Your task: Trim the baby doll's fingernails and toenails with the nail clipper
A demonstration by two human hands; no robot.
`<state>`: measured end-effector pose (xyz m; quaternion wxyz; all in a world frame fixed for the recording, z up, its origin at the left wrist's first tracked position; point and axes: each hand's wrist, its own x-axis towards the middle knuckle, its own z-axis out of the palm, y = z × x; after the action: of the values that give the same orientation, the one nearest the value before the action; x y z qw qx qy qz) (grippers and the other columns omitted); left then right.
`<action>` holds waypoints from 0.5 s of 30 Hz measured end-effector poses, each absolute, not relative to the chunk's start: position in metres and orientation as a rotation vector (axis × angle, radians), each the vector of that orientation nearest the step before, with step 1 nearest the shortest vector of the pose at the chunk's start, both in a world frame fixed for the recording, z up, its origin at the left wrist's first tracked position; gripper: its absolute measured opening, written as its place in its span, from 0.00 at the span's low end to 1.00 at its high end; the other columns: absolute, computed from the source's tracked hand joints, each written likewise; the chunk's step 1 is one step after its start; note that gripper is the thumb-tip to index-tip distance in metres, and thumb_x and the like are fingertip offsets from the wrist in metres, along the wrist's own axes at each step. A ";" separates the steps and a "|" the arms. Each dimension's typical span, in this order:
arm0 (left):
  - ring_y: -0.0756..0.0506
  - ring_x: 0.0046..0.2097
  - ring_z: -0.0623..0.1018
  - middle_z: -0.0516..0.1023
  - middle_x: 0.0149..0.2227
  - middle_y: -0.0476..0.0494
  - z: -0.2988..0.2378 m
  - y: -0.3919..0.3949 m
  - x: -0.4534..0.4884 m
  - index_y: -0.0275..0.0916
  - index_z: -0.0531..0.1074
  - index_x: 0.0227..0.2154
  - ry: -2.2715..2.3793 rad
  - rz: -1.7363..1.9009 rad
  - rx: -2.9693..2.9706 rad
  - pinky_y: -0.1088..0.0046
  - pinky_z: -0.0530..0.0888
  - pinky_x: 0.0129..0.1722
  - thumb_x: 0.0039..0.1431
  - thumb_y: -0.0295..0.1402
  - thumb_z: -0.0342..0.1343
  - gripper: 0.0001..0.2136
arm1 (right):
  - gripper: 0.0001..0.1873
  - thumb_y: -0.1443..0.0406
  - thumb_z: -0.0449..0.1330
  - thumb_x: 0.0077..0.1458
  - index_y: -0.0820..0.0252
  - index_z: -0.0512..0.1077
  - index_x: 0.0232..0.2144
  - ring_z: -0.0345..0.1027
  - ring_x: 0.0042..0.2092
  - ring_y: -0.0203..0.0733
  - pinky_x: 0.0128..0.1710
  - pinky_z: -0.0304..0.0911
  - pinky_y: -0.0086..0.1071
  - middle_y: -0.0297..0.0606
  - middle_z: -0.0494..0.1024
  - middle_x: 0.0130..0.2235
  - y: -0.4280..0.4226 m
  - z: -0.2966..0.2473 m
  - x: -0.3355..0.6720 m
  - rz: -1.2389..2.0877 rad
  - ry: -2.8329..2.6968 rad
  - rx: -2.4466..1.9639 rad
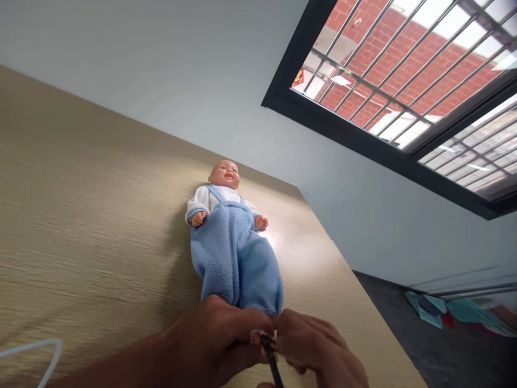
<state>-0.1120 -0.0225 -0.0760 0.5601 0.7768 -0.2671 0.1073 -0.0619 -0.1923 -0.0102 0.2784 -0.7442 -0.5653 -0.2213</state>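
Note:
A baby doll (228, 237) lies on its back on a wood-grain tabletop (89, 215), its head pointing away from me. It wears a white long-sleeved top under blue fleece dungarees (234, 264). My left hand (214, 337) and my right hand (311, 345) meet at the bottom hem of the dungarees, fingers closed. Between them a narrow black strip (271, 364) sticks out downward, and both hands seem to pinch it. The doll's feet and the upper end of the strip are hidden by my fingers.
A thin white cable loop (36, 361) lies at the table's lower left. The table's right edge drops to a dark floor holding teal and red sheets (444, 310). Behind stand a grey wall (161, 70) and a barred window (388, 81).

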 end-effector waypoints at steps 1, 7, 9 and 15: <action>0.53 0.27 0.76 0.75 0.28 0.53 -0.076 -0.022 -0.113 0.39 0.69 0.40 -0.589 0.205 1.814 0.82 0.66 0.27 0.68 0.36 0.53 0.06 | 0.16 0.52 0.56 0.64 0.57 0.64 0.33 0.70 0.23 0.34 0.23 0.66 0.25 0.29 0.71 0.23 -0.194 -0.009 -0.060 -0.547 -1.442 -2.009; 0.56 0.22 0.65 0.65 0.22 0.59 -0.078 -0.021 -0.114 0.39 0.65 0.33 -0.484 0.107 1.714 0.84 0.60 0.23 0.63 0.35 0.59 0.08 | 0.16 0.50 0.57 0.64 0.56 0.64 0.36 0.67 0.23 0.33 0.23 0.64 0.25 0.31 0.74 0.25 -0.198 -0.014 -0.062 -0.382 -1.344 -2.027; 0.56 0.23 0.65 0.66 0.22 0.58 -0.079 -0.021 -0.114 0.39 0.65 0.33 -0.467 0.095 1.715 0.84 0.60 0.24 0.63 0.34 0.59 0.08 | 0.14 0.53 0.57 0.64 0.56 0.64 0.36 0.66 0.22 0.32 0.24 0.64 0.25 0.31 0.74 0.25 -0.198 -0.016 -0.062 -0.409 -1.343 -2.013; 0.56 0.23 0.64 0.65 0.23 0.59 -0.079 -0.021 -0.114 0.40 0.66 0.35 -0.471 0.098 1.733 0.85 0.60 0.24 0.63 0.33 0.59 0.07 | 0.15 0.52 0.58 0.63 0.55 0.63 0.36 0.64 0.21 0.32 0.22 0.62 0.25 0.28 0.70 0.23 -0.201 -0.018 -0.059 -0.384 -1.350 -2.046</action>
<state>-0.1142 -0.0206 -0.0791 0.6221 0.7544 -0.2051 0.0425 -0.0593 -0.2006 -0.0176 0.3243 -0.7799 -0.5149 -0.1466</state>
